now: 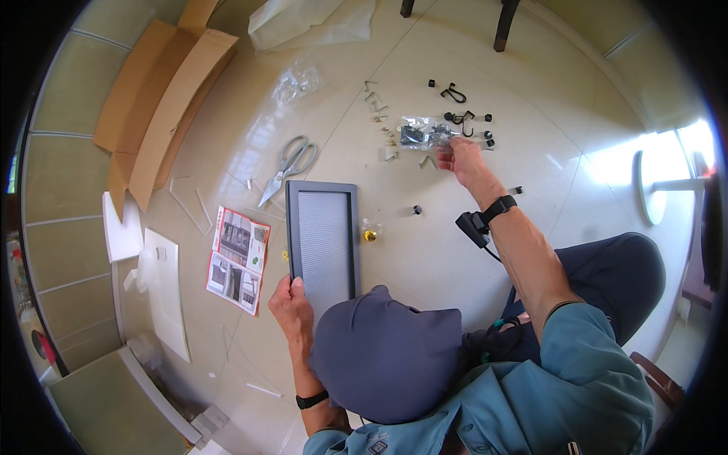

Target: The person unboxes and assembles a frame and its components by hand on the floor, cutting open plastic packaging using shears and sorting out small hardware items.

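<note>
Closest to the lens we see our own blue cap [387,353] and the teal shirt [576,387] beneath it, both filling the lower part of the head view. From there our two forearms reach out over the pale tiled floor [425,250].

Our left hand [292,307] holds the near left corner of a grey framed panel [322,239] that lies flat on the floor; the thumb rests on the frame's edge and the grip is pressed onto that corner, so the panel stretches away from the hand toward the top of the picture. Just right of the panel sits a small clear bag with a brass-coloured piece [369,231].

Our right hand [464,161], with a black wrist strap behind it, reaches well ahead. Its fingertips pinch the right end of a clear plastic bag of small dark parts [423,133], and the bag extends to the left of the grip. Around it lie black hooks [453,94] and loose pale screws [377,110].

Further left we see scissors [290,165] just beyond the panel's far corner, a printed leaflet [239,260] beside the panel, a white sheet [168,292], an open cardboard box [163,102] and a crumpled clear wrapper [297,80].
</note>
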Available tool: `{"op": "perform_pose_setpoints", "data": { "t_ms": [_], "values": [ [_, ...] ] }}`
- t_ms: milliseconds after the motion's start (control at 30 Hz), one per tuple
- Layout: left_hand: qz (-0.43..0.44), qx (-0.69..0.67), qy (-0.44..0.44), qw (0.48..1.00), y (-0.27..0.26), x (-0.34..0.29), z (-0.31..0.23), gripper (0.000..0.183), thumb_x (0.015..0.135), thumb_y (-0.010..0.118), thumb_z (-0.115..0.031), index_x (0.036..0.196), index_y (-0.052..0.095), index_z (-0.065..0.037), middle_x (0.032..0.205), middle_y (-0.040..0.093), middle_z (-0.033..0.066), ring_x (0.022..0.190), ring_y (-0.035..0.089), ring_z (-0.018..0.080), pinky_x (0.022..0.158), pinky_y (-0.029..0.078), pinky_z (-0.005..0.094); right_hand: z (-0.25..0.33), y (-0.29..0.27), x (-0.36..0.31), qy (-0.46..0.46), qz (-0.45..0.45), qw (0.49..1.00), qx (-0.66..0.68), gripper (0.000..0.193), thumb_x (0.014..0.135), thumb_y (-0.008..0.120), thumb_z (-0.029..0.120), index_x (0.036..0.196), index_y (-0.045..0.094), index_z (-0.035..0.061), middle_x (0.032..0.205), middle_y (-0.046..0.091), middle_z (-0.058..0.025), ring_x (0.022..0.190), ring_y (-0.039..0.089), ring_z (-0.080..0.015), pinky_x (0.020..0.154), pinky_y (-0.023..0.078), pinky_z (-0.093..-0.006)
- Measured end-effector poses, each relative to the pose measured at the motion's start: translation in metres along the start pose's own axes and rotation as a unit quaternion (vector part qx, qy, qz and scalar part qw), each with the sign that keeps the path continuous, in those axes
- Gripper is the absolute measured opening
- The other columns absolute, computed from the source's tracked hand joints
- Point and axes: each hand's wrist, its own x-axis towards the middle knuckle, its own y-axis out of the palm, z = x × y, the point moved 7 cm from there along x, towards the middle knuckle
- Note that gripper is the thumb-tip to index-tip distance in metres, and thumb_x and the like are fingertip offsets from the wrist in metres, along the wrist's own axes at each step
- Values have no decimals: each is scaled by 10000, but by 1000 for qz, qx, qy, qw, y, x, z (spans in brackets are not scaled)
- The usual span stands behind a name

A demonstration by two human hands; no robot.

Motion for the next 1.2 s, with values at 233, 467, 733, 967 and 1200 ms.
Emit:
{"op": "perform_pose_setpoints", "data": {
  "t_ms": [233, 467, 733, 967, 1200],
  "values": [
    [-1, 5, 4, 1000, -2, 2, 4, 203, 921, 566, -94, 1031, 654, 53, 691, 584, 105, 631, 500, 165, 610, 437, 330, 4, 2, -11, -1, -61, 988, -144, 230, 967, 484, 167, 956, 648, 6, 790, 692, -94, 577, 639, -171, 454, 544, -330],
    [-26, 32, 39, 998, 2, 16, 1, 187, 915, 565, -99, 962, 640, 65, 664, 559, 141, 604, 484, 192, 595, 426, 352, 19, -13, -15, -42, -117, 926, -357, 281, 931, 515, 237, 845, 664, 14, 680, 671, -78, 520, 622, -154, 419, 524, -315],
    [19, 36, 3, 999, 19, 84, 92, 191, 912, 577, -119, 908, 583, 73, 637, 504, 144, 614, 403, 198, 598, 401, 364, 28, -12, -26, -87, -148, 880, -444, 317, 892, 507, 236, 748, 669, 4, 578, 646, -116, 471, 636, -231, 489, 555, -365],
    [-34, 61, 49, 996, 32, 92, 116, 186, 907, 600, -131, 941, 629, 49, 670, 555, 162, 613, 479, 260, 640, 439, 372, 28, -16, -23, -97, -158, 857, -480, 301, 870, 516, 231, 771, 671, -7, 728, 686, -201, 664, 683, -346, 648, 551, -444],
    [-115, 158, 75, 978, 31, 68, 99, 224, 853, 640, -100, 1040, 698, 8, 859, 639, 166, 788, 623, 325, 753, 496, 422, 45, -8, -40, -224, -201, 787, -539, 281, 874, 534, 249, 904, 677, 9, 906, 696, -221, 896, 660, -411, 790, 522, -483]
  ]
}}
